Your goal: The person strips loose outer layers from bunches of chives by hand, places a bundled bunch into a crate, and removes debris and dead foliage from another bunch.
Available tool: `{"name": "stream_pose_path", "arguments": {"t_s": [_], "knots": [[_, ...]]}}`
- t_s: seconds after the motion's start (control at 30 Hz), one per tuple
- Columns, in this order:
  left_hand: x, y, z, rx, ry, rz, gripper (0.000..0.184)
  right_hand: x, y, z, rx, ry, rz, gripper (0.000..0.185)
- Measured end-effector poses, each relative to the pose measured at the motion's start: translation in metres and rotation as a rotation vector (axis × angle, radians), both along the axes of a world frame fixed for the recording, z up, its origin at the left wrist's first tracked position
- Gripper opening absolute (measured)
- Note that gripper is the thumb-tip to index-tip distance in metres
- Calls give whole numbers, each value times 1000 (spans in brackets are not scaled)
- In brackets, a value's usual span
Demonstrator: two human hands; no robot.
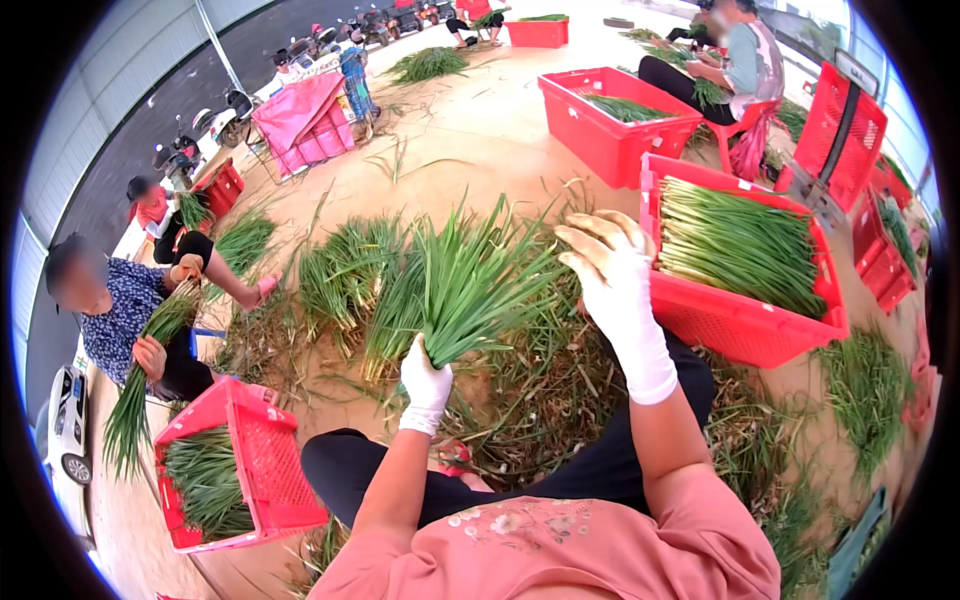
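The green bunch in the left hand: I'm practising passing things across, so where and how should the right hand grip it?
Probably best just above the left hand, the right hand coming from the right and closing around: there the green bunch is narrow and gathered, while toward the tips it fans out.

There were two white gloves (427, 388), at least seven red plastic crates (705, 308), four hand-held green bunches (462, 300), five other people (125, 305) and three scooters (232, 118).

Crates (745, 335): red plastic, perforated, slightly glossy. Gloves (428, 388): white cloth, matt. Wall (95, 95): ribbed, metal-looking.
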State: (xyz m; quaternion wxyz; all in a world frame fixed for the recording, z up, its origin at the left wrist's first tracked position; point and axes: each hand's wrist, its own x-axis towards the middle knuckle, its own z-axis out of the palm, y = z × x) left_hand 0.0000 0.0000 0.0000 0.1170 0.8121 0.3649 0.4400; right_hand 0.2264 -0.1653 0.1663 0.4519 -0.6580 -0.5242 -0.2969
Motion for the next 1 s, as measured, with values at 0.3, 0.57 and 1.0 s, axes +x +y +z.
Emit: {"name": "stream_pose_path", "arguments": {"t_s": [0.3, 0.57, 1.0], "knots": [[2, -7, -11, 53, 91, -21, 43, 25, 17, -73, 172, 1084, 550, 9], [-6, -3, -37, 13, 89, -56, 42, 51, 9, -61, 181, 1525, 793, 35], [-13, -11, -34, 0, 92, -59, 37, 66, 22, -68, -133, 1296, 501, 50]]}}
